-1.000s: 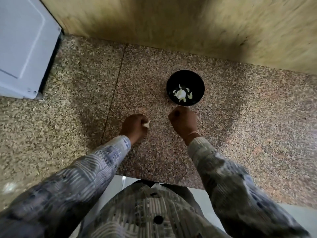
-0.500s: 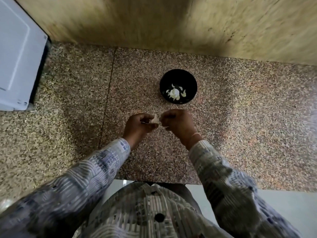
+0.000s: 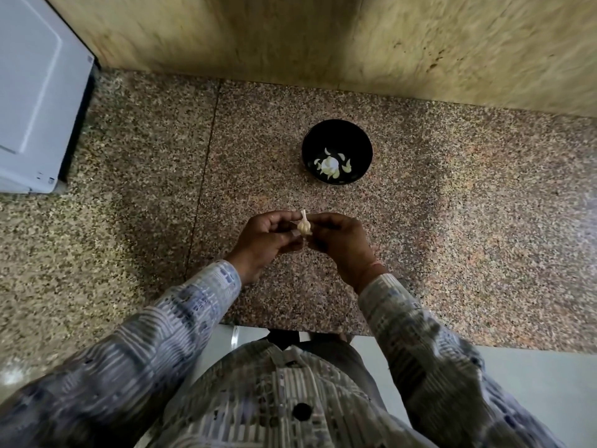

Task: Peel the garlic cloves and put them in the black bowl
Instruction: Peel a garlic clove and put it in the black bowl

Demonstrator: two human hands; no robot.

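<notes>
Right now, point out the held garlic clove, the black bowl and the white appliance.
garlic clove [image 3: 304, 226], head view, on its rounded body.
black bowl [image 3: 357, 137], head view, on its bare inner wall.
white appliance [image 3: 32, 92], head view, on its flat top.
</notes>
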